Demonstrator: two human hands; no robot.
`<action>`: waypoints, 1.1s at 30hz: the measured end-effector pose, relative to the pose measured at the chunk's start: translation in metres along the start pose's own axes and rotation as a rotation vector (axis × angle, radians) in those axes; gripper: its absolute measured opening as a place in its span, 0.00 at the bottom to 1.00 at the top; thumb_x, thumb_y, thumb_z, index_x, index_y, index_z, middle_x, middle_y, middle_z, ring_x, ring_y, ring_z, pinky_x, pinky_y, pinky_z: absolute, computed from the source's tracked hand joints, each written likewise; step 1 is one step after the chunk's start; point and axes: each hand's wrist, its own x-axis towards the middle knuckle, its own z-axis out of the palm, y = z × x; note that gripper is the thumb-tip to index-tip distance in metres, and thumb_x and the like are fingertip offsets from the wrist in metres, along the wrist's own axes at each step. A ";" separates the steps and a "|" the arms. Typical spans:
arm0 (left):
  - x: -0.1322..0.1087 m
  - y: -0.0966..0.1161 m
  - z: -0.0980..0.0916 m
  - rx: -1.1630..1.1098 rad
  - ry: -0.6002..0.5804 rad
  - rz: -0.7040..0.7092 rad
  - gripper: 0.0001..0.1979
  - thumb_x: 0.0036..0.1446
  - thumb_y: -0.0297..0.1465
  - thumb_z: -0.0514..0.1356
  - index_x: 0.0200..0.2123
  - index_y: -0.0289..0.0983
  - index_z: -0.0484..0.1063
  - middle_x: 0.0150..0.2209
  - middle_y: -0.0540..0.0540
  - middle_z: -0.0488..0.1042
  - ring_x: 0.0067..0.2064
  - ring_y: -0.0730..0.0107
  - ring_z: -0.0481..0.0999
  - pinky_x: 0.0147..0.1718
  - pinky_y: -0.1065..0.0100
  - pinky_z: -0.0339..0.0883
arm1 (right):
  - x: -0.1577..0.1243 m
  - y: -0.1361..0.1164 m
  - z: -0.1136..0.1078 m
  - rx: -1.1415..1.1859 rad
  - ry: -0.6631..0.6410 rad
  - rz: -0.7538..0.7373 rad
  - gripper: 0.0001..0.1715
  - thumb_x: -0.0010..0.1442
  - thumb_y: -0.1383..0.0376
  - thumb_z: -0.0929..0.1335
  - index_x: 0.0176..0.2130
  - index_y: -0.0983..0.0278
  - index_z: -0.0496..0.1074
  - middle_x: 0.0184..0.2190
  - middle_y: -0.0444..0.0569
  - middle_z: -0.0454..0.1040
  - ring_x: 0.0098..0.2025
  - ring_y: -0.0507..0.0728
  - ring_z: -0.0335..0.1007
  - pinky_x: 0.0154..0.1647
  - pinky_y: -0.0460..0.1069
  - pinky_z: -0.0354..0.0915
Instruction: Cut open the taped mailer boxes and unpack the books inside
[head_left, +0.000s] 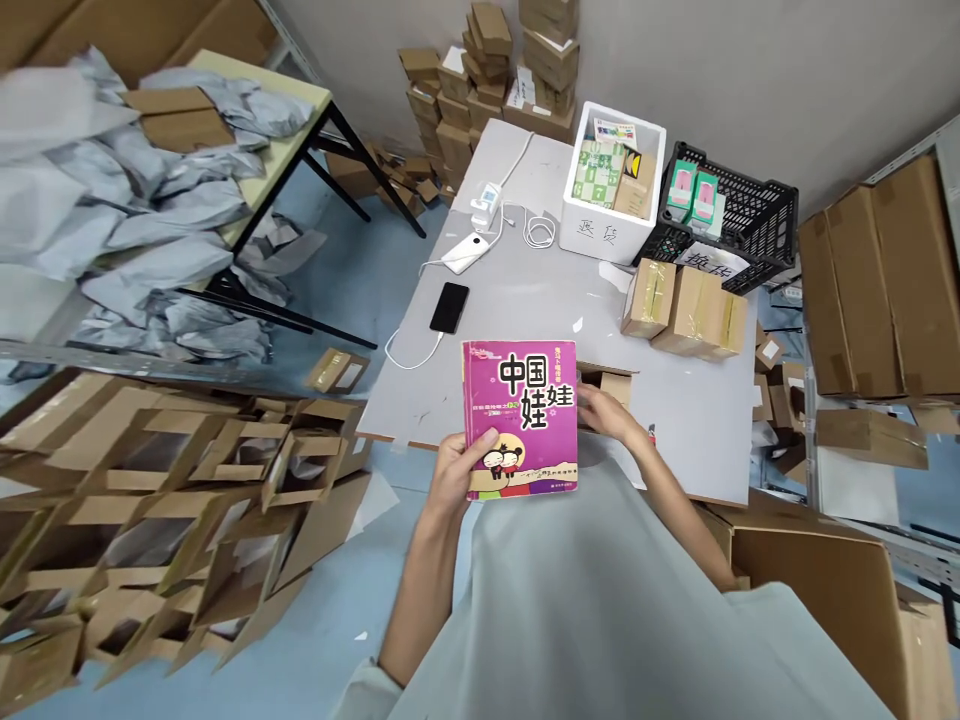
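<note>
My left hand (457, 465) grips the lower left corner of a magenta book (521, 410) with large black characters and a cartoon pair on its cover, held face up over the near edge of a grey table (525, 310). My right hand (604, 412) is partly behind the book's right edge, fingers curled on a small open cardboard box (611, 385) that rests on the table.
On the table lie a black phone (449, 306), a white charger (466, 252) with cables, taped cardboard boxes (686, 308), a white foam box (611, 185) and a black crate (731, 215). Flattened cartons (165, 500) pile up at left. Grey mailer bags (112, 200) cover another table.
</note>
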 end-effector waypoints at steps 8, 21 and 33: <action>0.016 0.009 0.040 0.082 -0.134 -0.008 0.34 0.37 0.60 0.83 0.27 0.34 0.86 0.29 0.39 0.86 0.28 0.58 0.84 0.30 0.64 0.79 | -0.097 -0.037 -0.011 0.544 0.305 0.131 0.36 0.68 0.41 0.77 0.65 0.58 0.81 0.57 0.55 0.87 0.55 0.62 0.86 0.56 0.56 0.82; 0.022 0.010 0.080 0.146 -0.283 -0.002 0.33 0.37 0.59 0.84 0.27 0.35 0.84 0.29 0.40 0.86 0.30 0.55 0.86 0.31 0.63 0.80 | -0.122 -0.052 -0.015 0.588 0.588 0.150 0.35 0.62 0.42 0.81 0.60 0.57 0.84 0.51 0.54 0.88 0.49 0.63 0.86 0.55 0.58 0.83; 0.020 0.010 0.047 0.070 -0.270 -0.112 0.34 0.36 0.58 0.85 0.30 0.34 0.85 0.35 0.35 0.89 0.33 0.48 0.89 0.32 0.60 0.83 | -0.118 -0.070 0.021 0.420 0.610 0.174 0.32 0.69 0.45 0.77 0.65 0.56 0.82 0.56 0.55 0.87 0.53 0.63 0.85 0.56 0.59 0.82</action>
